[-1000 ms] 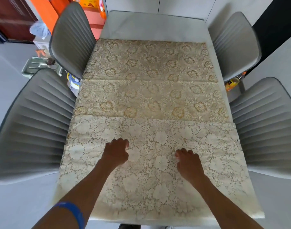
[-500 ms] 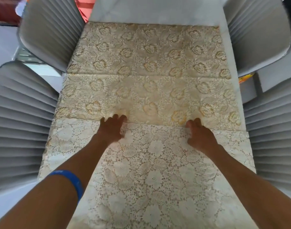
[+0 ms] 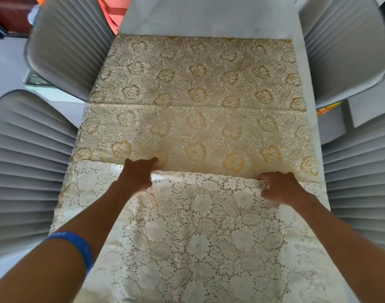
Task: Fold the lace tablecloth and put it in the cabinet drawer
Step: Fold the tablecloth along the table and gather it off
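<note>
A cream lace tablecloth [image 3: 200, 228] lies over the near half of the table, on top of a gold floral cloth [image 3: 198, 88] that covers the far part. My left hand [image 3: 138, 176] pinches the lace's far scalloped edge left of centre, and that edge is lifted a little off the gold cloth. My right hand [image 3: 279, 189] grips the same edge further right, fingers curled into the lace. The cabinet drawer is out of view.
Grey ribbed chairs flank the table: two on the left [image 3: 27, 167] [image 3: 67, 42] and two on the right [image 3: 362, 171] [image 3: 344, 47]. Bare grey tabletop [image 3: 209, 16] shows beyond the gold cloth. An orange object [image 3: 113, 9] stands past the far left chair.
Both hands slid forward across the lace from its middle to its far edge and took hold of it. The edge now rises slightly off the gold cloth.
</note>
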